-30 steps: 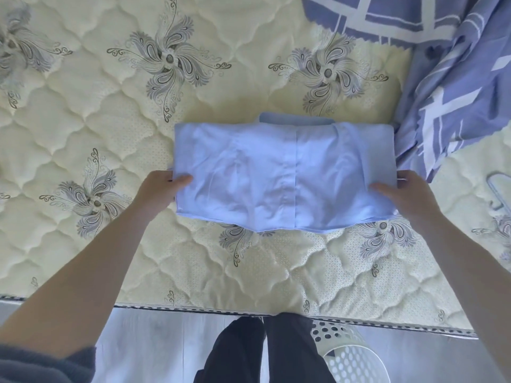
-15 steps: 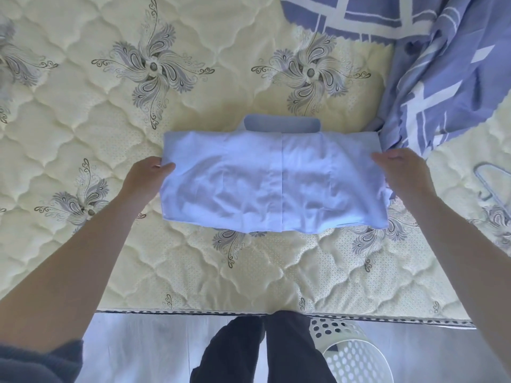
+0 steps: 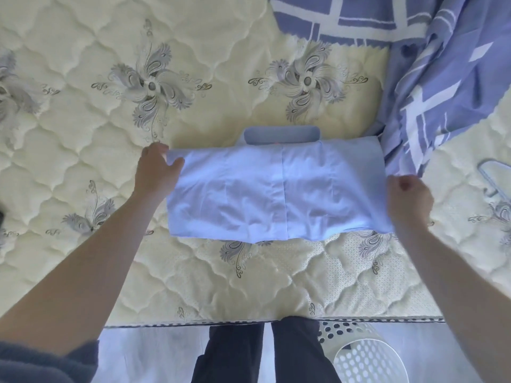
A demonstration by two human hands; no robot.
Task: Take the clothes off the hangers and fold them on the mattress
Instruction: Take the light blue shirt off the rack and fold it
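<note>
A light blue shirt (image 3: 276, 192) lies folded into a wide rectangle on the cream quilted mattress (image 3: 83, 161), its collar sticking out at the far edge. My left hand (image 3: 157, 172) grips the shirt's left edge, thumb on top of the cloth. My right hand (image 3: 409, 197) holds the shirt's right edge with curled fingers. A pale hanger (image 3: 492, 178) lies on the mattress at the far right, partly cut off by the frame.
A blue and white patterned sheet (image 3: 442, 78) is bunched at the back right, touching the shirt's right corner. A white perforated laundry basket (image 3: 367, 357) stands on the floor by my legs, below the mattress's near edge (image 3: 249, 319).
Both hands have slid along the shirt's side edges away from me, from its near corners toward the far side. The shirt stays flat in the same fold.
</note>
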